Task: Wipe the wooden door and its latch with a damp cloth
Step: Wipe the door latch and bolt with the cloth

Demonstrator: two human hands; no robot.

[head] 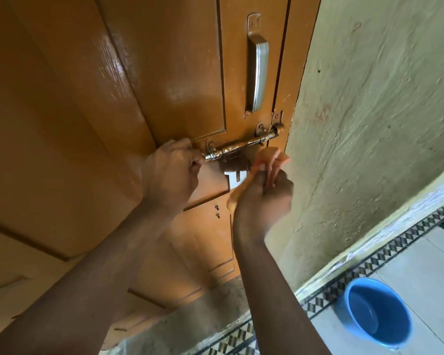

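Observation:
An orange-brown wooden door (92,103) fills the left and middle of the head view. Its metal sliding latch (244,144) runs across the door's right edge into the frame. My left hand (172,172) is closed around the latch's left end. Just below the bolt, my right hand (264,198) grips a small orange cloth (272,157), bunched against the door beside the latch's hanging hasp plate (235,179). A metal pull handle (258,73) is fixed above the latch.
A rough pale-green wall (374,129) stands right of the door. On the tiled floor at lower right sits a blue bucket (377,311). A patterned tile border (344,283) runs along the wall's base.

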